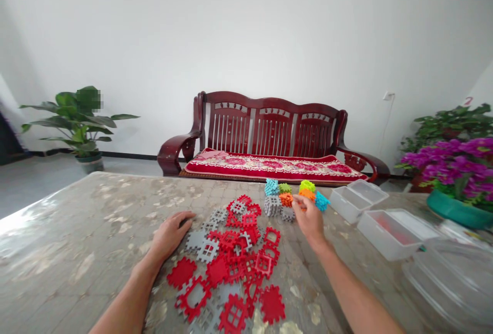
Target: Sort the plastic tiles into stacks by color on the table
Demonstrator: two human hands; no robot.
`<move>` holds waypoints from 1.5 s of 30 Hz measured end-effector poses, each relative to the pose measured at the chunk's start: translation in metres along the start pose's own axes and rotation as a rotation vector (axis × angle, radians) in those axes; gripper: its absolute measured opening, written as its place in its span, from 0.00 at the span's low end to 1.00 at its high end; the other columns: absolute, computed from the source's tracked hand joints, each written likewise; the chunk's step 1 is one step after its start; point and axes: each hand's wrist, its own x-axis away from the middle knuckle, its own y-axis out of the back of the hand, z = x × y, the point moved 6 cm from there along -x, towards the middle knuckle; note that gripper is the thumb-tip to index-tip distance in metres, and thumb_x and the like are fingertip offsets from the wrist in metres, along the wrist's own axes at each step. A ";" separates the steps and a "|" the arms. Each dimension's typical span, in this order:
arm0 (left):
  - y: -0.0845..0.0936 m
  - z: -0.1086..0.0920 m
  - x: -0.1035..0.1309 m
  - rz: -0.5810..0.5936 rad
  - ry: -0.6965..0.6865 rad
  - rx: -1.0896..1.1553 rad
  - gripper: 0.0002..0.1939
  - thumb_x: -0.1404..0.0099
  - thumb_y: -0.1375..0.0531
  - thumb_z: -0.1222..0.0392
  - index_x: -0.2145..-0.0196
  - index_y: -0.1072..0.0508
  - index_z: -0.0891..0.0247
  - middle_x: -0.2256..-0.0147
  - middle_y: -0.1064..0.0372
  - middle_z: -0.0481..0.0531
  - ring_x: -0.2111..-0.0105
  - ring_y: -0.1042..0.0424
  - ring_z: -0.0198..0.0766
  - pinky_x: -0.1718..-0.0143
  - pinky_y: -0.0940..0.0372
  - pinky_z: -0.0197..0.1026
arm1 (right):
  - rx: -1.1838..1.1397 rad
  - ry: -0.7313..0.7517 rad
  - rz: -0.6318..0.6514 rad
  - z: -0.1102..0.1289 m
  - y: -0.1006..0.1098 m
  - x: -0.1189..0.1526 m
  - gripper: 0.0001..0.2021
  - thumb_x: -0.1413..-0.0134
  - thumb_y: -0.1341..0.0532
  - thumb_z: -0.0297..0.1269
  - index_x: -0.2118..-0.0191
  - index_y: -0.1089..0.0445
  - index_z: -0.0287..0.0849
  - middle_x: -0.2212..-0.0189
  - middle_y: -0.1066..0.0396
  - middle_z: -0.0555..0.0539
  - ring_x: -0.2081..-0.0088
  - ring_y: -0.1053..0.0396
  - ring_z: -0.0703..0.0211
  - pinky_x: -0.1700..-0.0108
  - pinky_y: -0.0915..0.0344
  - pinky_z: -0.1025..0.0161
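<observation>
My left hand (171, 234) lies on the table beside a loose spread of interlocking building tiles, its fingers stretched out and nothing in them. The spread mixes red tiles (217, 271) and grey tiles (196, 240), some solid, others with window-like openings. My right hand (310, 219) is among small assembled blocks at the table's far side, thumb and fingertips pinched together. Whatever lies between those fingertips is hidden. Around it stand a grey block (272, 205), a small orange block (285, 200), a light blue block (271, 187), a yellow-green block (307, 185) and a blue block (322, 201).
Clear plastic boxes (389, 244) stand to the right, one with red pieces inside. Transparent lids (454, 277) lie nearer me. A green pot (458, 209) with purple flowers occupies the right edge. Beyond the patterned table (96, 252) is a wooden bench (269, 118).
</observation>
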 end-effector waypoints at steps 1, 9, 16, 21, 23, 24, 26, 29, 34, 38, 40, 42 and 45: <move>0.000 -0.001 0.000 0.001 -0.001 -0.002 0.20 0.37 0.48 0.51 0.55 0.21 0.58 0.51 0.23 0.53 0.49 0.26 0.45 0.43 0.36 0.46 | -0.059 0.004 0.007 0.002 -0.009 0.016 0.19 0.44 0.45 0.49 0.57 0.24 0.43 0.59 0.22 0.42 0.60 0.26 0.51 0.54 0.32 0.57; 0.005 -0.011 0.002 0.006 -0.006 -0.015 0.20 0.37 0.49 0.52 0.56 0.21 0.58 0.51 0.22 0.52 0.50 0.26 0.44 0.44 0.36 0.43 | -0.114 -0.025 0.079 -0.002 -0.046 0.073 0.13 0.54 0.47 0.35 0.66 0.26 0.47 0.65 0.22 0.48 0.62 0.26 0.54 0.55 0.32 0.58; 0.004 -0.012 0.002 0.010 -0.004 -0.046 0.20 0.36 0.50 0.53 0.55 0.21 0.58 0.51 0.23 0.52 0.49 0.26 0.44 0.44 0.36 0.43 | -0.156 -0.210 0.090 -0.013 -0.042 0.069 0.11 0.64 0.48 0.34 0.76 0.28 0.46 0.75 0.24 0.49 0.69 0.26 0.53 0.64 0.32 0.61; 0.003 -0.014 0.001 0.022 -0.001 -0.069 0.21 0.36 0.50 0.55 0.54 0.22 0.59 0.50 0.23 0.53 0.49 0.27 0.44 0.43 0.37 0.43 | -0.166 -0.228 0.024 -0.008 -0.040 0.066 0.12 0.66 0.48 0.35 0.76 0.28 0.45 0.76 0.24 0.48 0.70 0.27 0.53 0.64 0.34 0.61; 0.004 -0.014 0.001 0.021 -0.005 -0.072 0.20 0.36 0.50 0.55 0.55 0.21 0.59 0.50 0.23 0.53 0.49 0.27 0.44 0.44 0.37 0.43 | -0.160 -0.222 0.029 -0.009 -0.041 0.066 0.11 0.67 0.48 0.35 0.77 0.28 0.46 0.77 0.24 0.49 0.70 0.27 0.53 0.65 0.34 0.61; 0.004 -0.015 0.001 0.021 -0.006 -0.075 0.20 0.36 0.50 0.55 0.55 0.21 0.59 0.50 0.23 0.53 0.49 0.27 0.44 0.44 0.37 0.43 | -0.155 -0.218 0.036 -0.009 -0.042 0.065 0.11 0.67 0.48 0.35 0.77 0.29 0.46 0.77 0.24 0.49 0.70 0.27 0.53 0.65 0.34 0.61; 0.004 -0.015 0.001 0.020 -0.003 -0.083 0.21 0.36 0.50 0.55 0.54 0.22 0.59 0.50 0.23 0.53 0.49 0.27 0.45 0.44 0.37 0.43 | -0.146 -0.206 0.047 -0.010 -0.044 0.065 0.11 0.66 0.48 0.36 0.77 0.28 0.46 0.77 0.24 0.49 0.70 0.27 0.53 0.65 0.34 0.61; 0.004 -0.015 0.001 0.018 0.005 -0.098 0.20 0.36 0.50 0.56 0.54 0.22 0.58 0.50 0.24 0.52 0.49 0.27 0.44 0.44 0.37 0.42 | -0.150 -0.193 0.062 -0.012 -0.046 0.066 0.11 0.66 0.48 0.36 0.77 0.28 0.46 0.77 0.25 0.49 0.70 0.28 0.53 0.64 0.34 0.61; 0.004 -0.014 0.000 0.007 0.006 -0.108 0.20 0.37 0.50 0.56 0.55 0.22 0.58 0.50 0.24 0.52 0.49 0.27 0.43 0.44 0.37 0.42 | -0.189 -0.181 0.074 -0.013 -0.046 0.065 0.12 0.66 0.48 0.38 0.77 0.28 0.45 0.77 0.25 0.48 0.70 0.28 0.52 0.64 0.35 0.60; 0.002 -0.011 -0.001 -0.010 0.005 -0.104 0.19 0.37 0.49 0.56 0.55 0.21 0.58 0.50 0.24 0.52 0.49 0.26 0.44 0.44 0.37 0.43 | -0.231 -0.187 0.066 -0.013 -0.047 0.066 0.11 0.67 0.48 0.39 0.77 0.29 0.45 0.77 0.26 0.48 0.71 0.29 0.52 0.65 0.35 0.60; 0.002 -0.010 -0.001 -0.016 0.001 -0.104 0.19 0.37 0.49 0.56 0.56 0.21 0.58 0.50 0.24 0.53 0.49 0.27 0.44 0.44 0.37 0.43 | -0.253 -0.185 0.061 -0.015 -0.048 0.067 0.11 0.66 0.47 0.39 0.77 0.29 0.45 0.78 0.27 0.48 0.72 0.30 0.52 0.65 0.35 0.60; 0.001 -0.009 -0.001 -0.021 -0.004 -0.102 0.19 0.37 0.49 0.56 0.56 0.21 0.58 0.50 0.24 0.53 0.49 0.27 0.45 0.44 0.37 0.44 | -0.258 -0.183 0.038 -0.018 -0.048 0.068 0.11 0.65 0.47 0.40 0.76 0.30 0.45 0.77 0.27 0.48 0.71 0.30 0.52 0.64 0.34 0.59; -0.001 -0.006 -0.001 -0.017 -0.014 -0.089 0.19 0.36 0.50 0.56 0.56 0.21 0.57 0.49 0.24 0.53 0.48 0.27 0.44 0.44 0.37 0.43 | -0.202 -0.163 -0.085 -0.027 -0.036 0.065 0.12 0.64 0.48 0.39 0.72 0.30 0.44 0.74 0.27 0.46 0.69 0.30 0.51 0.63 0.34 0.58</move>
